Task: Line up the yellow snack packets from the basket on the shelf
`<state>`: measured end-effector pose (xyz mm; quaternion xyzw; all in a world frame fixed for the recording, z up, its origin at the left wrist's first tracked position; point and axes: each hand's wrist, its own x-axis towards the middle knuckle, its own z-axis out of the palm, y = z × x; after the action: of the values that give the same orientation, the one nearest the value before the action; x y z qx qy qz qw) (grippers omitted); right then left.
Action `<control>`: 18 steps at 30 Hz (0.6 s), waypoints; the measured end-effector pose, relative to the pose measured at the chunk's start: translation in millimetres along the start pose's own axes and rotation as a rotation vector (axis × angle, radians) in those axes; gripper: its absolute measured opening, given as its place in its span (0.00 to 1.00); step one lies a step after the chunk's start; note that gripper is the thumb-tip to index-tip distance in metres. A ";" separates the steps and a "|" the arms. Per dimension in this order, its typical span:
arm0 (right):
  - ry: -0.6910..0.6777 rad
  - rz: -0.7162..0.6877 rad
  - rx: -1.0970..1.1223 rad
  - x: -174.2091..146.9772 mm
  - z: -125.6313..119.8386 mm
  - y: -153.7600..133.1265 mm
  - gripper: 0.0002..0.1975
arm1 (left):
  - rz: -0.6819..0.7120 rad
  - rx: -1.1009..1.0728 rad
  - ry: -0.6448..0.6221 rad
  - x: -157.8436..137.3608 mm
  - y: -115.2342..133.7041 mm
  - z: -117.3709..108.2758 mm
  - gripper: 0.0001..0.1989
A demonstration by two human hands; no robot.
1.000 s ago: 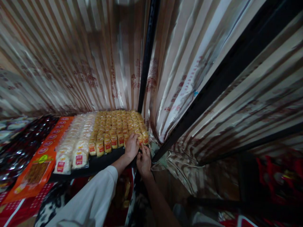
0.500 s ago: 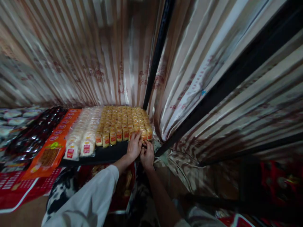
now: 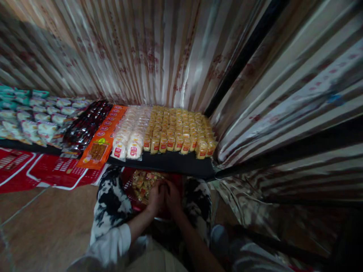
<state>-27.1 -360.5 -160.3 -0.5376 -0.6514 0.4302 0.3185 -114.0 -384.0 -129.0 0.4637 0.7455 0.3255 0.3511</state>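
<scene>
My left hand (image 3: 156, 196) and my right hand (image 3: 172, 196) are close together over a red basket (image 3: 177, 181) between my knees. Their fingers curl in toward each other, and whatever they hold, if anything, is hidden in the dim light. Small wrapped snacks (image 3: 142, 185) fill the basket just left of my hands. Above them, on a dark shelf (image 3: 176, 163), stand rows of yellow wrapped pastries (image 3: 181, 126) with red labels.
To the left lie white wrapped pastries (image 3: 134, 145), an orange snack packet (image 3: 99, 147), dark shiny packets (image 3: 83, 126) and white packets (image 3: 47, 130). A striped curtain (image 3: 159, 49) hangs behind. A dark pole (image 3: 241, 56) rises at the shelf's right end.
Both hands have drawn back from the front of the yellow pastry rows down to the basket. The view has shifted, showing more shelf at the left.
</scene>
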 end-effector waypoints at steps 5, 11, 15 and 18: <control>-0.303 0.182 0.038 -2.8 51.4 8.1 0.14 | -0.207 0.478 -0.271 15.9 -47.1 -31.7 0.14; -0.435 0.284 0.049 -4.5 94.2 15.6 0.04 | -0.340 0.655 -0.368 52.5 -88.8 -50.8 0.11; -0.485 0.367 0.082 -4.9 103.6 25.0 0.04 | -0.351 0.715 -0.402 60.8 -106.8 -48.7 0.12; -0.462 0.430 0.126 -5.2 103.8 32.4 0.04 | -0.330 0.744 -0.393 58.4 -113.0 -42.7 0.14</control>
<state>-103.2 -386.5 -233.6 -0.5304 -0.5500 0.6378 0.0966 -220.4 -377.6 -210.4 0.4864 0.7948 -0.1194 0.3427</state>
